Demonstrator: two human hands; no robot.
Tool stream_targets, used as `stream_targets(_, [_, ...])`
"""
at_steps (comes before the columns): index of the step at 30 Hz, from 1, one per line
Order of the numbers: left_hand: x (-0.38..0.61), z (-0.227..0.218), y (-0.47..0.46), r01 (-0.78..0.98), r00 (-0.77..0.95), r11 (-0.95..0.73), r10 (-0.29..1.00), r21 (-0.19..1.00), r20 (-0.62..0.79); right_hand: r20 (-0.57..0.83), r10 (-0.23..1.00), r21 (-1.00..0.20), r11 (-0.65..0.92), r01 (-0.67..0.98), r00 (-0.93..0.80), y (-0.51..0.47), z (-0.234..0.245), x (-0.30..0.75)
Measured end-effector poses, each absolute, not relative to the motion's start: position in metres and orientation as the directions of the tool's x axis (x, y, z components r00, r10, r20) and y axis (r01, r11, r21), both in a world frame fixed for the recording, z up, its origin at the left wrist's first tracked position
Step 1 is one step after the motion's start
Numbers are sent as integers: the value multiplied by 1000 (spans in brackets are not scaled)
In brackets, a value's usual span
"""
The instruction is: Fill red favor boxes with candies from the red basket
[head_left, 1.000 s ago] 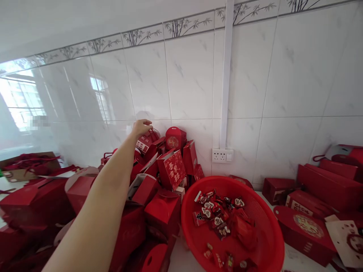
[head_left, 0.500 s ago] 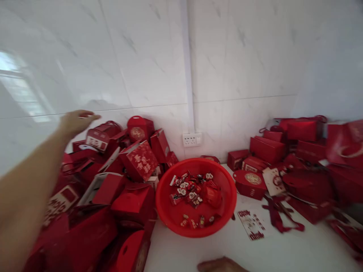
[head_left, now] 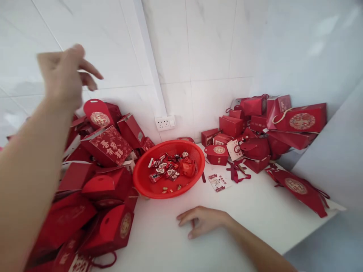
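My left hand (head_left: 64,73) is raised in the air above a heap of red gift boxes (head_left: 93,177) at the left; its fingers are loosely apart and hold nothing. My right hand (head_left: 202,221) rests flat on the white tabletop (head_left: 255,211), fingers spread, just in front of a round red plastic basket (head_left: 147,181). Inside the basket lie several small wrapped sweets (head_left: 168,170).
More red boxes and bags (head_left: 263,128) are stacked in the far right corner against the tiled wall. A small printed card (head_left: 217,182) and red ribbon (head_left: 236,174) lie between basket and stack. A wall socket (head_left: 165,122) sits behind the basket. The table edge runs at right.
My left hand has come away from the top of the box heap and risen. My right hand has come onto the table. The view has swung right and down.
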State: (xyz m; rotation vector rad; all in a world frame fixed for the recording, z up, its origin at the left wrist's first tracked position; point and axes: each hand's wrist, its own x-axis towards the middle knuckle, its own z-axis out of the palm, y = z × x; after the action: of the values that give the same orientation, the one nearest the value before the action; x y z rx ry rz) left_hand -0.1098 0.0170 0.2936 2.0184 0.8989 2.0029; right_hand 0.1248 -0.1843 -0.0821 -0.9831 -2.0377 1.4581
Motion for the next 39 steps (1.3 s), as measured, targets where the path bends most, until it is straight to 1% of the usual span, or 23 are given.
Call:
stream_targets(1, [-93,286,9,221,-50,-814,541,537,840,-51,771,-940,177,290,-635,-185,-80,125])
stream_targets(2, [-78,276,-1,161,35,-808,579,567,815,-53,780,-945,162,283,-623,-186,-76,126])
stream_targets(3, [-64,264,-12,121,126,-793,609,597,783,-52,786,-951,148,270,-616,-188,-72,128])
stream_targets(4, [-52,249,-24,94,262,-799,595,594,760,-46,789,-957,141,253,-613,-190,-67,131])
stream_targets(6, [-36,216,-49,94,484,-836,513,541,709,-13,789,-959,164,232,-615,-197,-54,141])
stream_targets(7, [-31,199,-60,116,587,-838,490,533,644,13,794,-950,198,239,-608,-201,-46,149])
stream_targets(8, [-29,181,-70,131,643,-831,486,541,591,43,810,-934,241,265,-585,-205,-38,157])
stream_targets(10, [-30,146,-85,149,707,-801,496,580,504,101,890,-888,282,363,-445,-210,-22,179])
stream_targets(12, [-38,115,-93,183,714,-764,536,619,451,149,950,-856,264,445,-276,-207,-9,201])
stream_targets(14, [-49,88,-95,236,712,-721,584,651,389,204,978,-815,192,547,-39,-195,2,221])
stream_targets(15, [-56,77,-95,265,704,-705,608,658,367,234,969,-789,140,598,81,-185,6,228])
stream_targets(17, [-69,58,-92,310,674,-681,649,664,351,287,909,-729,3,685,301,-161,13,234])
stream_targets(20, [-81,39,-87,356,626,-647,701,674,342,294,817,-631,-224,743,496,-122,18,224])
stream_targets(22, [-85,30,-84,373,620,-631,715,680,324,282,778,-567,-336,752,561,-102,18,211])
stream_targets(25, [-85,22,-81,385,663,-630,697,674,273,271,748,-482,-439,758,606,-84,15,196])
stream_targets(28, [-84,19,-79,399,695,-628,682,668,227,265,738,-413,-495,764,621,-76,11,195])
stream_targets(31, [-83,19,-79,402,721,-632,664,663,196,252,741,-379,-516,768,623,-75,6,199])
stream_targets(35, [-81,20,-82,400,745,-657,639,639,190,256,748,-411,-490,769,613,-79,1,201])
stream_targets(39, [-77,21,-86,385,755,-658,628,647,190,271,728,-537,-429,726,630,-89,3,206])
